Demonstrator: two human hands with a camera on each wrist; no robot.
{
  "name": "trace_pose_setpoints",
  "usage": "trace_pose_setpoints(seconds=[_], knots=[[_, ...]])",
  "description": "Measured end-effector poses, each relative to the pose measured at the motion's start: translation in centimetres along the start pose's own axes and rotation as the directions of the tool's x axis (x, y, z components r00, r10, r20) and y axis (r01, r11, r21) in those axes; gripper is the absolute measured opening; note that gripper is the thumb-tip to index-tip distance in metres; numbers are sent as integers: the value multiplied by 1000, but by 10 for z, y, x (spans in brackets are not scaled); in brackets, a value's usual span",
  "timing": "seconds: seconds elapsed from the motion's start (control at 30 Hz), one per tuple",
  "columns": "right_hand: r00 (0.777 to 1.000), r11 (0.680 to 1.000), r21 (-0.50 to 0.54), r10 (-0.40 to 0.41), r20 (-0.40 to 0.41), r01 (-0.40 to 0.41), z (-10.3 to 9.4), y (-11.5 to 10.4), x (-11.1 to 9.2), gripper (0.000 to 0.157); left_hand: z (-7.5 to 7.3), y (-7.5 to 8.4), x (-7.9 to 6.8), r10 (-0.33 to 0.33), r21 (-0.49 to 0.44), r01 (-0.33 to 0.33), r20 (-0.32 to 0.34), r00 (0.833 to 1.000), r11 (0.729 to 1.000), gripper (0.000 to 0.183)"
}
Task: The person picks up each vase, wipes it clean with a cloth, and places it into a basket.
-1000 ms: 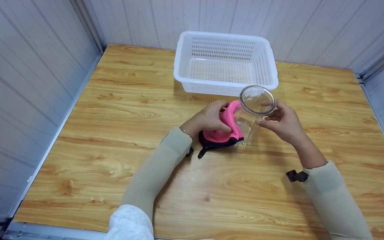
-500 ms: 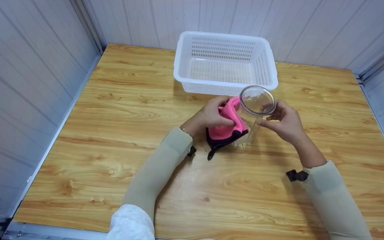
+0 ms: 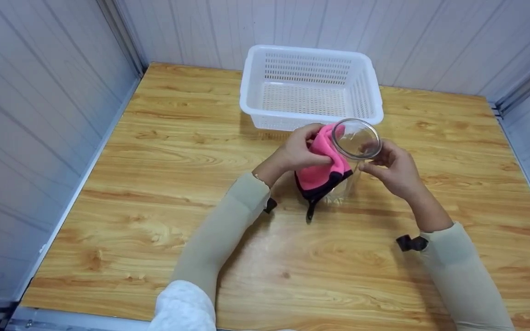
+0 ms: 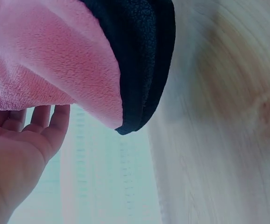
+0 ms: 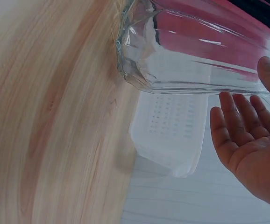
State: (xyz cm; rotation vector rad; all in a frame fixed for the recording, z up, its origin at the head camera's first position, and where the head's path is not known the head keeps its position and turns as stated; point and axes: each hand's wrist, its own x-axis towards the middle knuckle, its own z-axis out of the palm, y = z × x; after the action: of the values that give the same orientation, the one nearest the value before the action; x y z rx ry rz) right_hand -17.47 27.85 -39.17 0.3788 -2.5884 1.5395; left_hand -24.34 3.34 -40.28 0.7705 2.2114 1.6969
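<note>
Left hand point(image 3: 299, 151): grips a folded cloth point(image 3: 322, 168), fingers curled over its upper fold and pressing it against the side of a glass jar point(image 3: 352, 156). In the left wrist view the fingertips point(image 4: 44, 116) show only partly, tucked under the pink fabric.
Right hand point(image 3: 394, 170): on the far side of the jar from the cloth; fingers point(image 3: 380, 158) loosely curved at the jar wall near the rim. In the right wrist view the fingers point(image 5: 238, 121) lie straight and close together just beside the glass; cannot tell whether they truly grasp it.
Cloth: fleecy, pink face, black edging, with a black tail hanging below the left fingers towards the tabletop point(image 3: 154, 184). Top edge reaches the jar's rim.
Jar: clear glass, round open mouth, ribbed wall, thick base. Stands on the tabletop between the two hands. Lower body hard to make out from the head view, since the glass is see-through and the cloth covers its left side.
Hidden: left thumb, behind the cloth; both palms in the head view.
Basket point(image 3: 256, 82): white plastic, rectangular, perforated walls and floor, just beyond both sets of fingers. Blurred in both wrist views.
Tabletop: wood grain, yellow-brown, smooth.
Sleeves point(image 3: 228, 220): beige, snug, down to the wrists; a black strap end shows at each wrist.
</note>
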Motion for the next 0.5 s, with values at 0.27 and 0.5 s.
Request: trace_pose_setpoints(seconds=[0.27, 0.5], knots=[[1000, 999, 36, -17, 1, 17, 2, 6, -1, 43, 1, -5, -1, 1, -22, -1, -17, 1000, 1000, 60], [1000, 1000, 1, 2, -31, -2, 6, 3, -1, 54, 1, -7, 0, -25, -44, 25, -10, 1000, 999, 59]])
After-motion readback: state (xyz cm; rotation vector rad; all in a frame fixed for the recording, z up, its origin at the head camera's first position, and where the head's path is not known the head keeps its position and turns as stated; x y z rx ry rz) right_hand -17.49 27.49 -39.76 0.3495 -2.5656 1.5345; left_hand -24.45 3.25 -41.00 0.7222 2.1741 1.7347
